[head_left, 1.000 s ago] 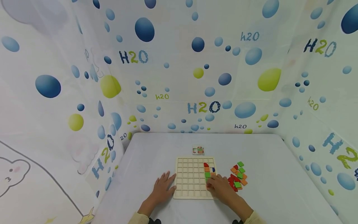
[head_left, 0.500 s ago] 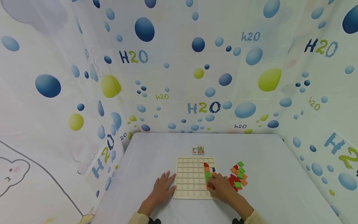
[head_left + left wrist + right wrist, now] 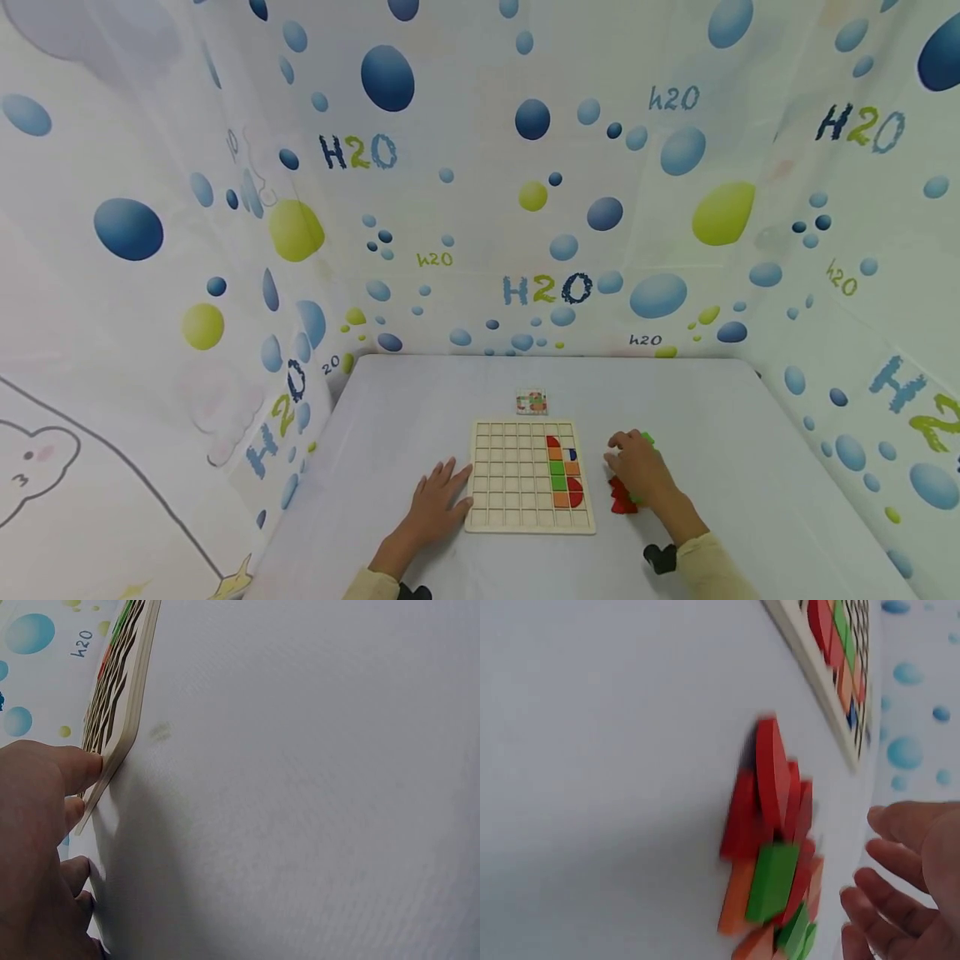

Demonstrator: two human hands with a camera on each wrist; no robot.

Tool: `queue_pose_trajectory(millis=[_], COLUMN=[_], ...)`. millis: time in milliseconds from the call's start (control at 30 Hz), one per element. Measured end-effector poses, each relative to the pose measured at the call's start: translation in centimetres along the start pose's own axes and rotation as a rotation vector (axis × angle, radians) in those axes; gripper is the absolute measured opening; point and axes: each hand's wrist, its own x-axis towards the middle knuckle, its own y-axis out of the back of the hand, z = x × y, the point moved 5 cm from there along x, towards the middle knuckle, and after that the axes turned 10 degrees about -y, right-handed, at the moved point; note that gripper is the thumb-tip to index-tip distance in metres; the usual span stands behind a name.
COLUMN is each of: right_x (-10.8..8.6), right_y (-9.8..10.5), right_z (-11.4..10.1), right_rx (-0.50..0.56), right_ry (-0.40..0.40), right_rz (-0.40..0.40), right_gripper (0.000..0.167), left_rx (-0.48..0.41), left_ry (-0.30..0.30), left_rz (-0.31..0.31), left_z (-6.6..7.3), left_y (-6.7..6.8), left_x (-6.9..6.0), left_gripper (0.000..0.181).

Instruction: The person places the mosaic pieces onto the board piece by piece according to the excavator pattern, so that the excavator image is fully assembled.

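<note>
A pale wooden grid board [image 3: 510, 477] lies on the table. Its right-hand columns hold red, orange and green tiles [image 3: 557, 468] and a blue-and-white one [image 3: 571, 455]. My left hand [image 3: 437, 500] rests at the board's left edge; in the left wrist view, thumb and a finger touch its rim [image 3: 124, 739]. Over a pile of loose tiles, right of the board, hovers my right hand [image 3: 643, 471], partly hiding them. The right wrist view shows that hand's fingers [image 3: 885, 896] apart, with nothing between them, beside red [image 3: 772, 776], green [image 3: 772, 881] and orange [image 3: 737, 895] pieces.
Behind the board lies a small picture card [image 3: 532, 402]. A white cloth covers the table [image 3: 420, 400], and curtains [image 3: 480, 208] printed with blue and green drops stand around it on the back and sides.
My right hand has left the board and moved right, over the loose tiles. Two red curved tiles are now uncovered at the board's right side. The left hand has stayed put.
</note>
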Motion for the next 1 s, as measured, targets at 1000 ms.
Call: queue_pose_trajectory(millis=[1000], right_x=[4.1], right_y=[-0.5], right_z=[5.5], right_rx=[0.156], right_ry=[-0.286], right_rz=[-0.053], right_gripper=[0.035], left_rx=[-0.003], left_ry=[-0.008], left_rz=[-0.018], left_z=[-0.6], left_y=[0.2], left_x=[-0.6], left_gripper=[0.057])
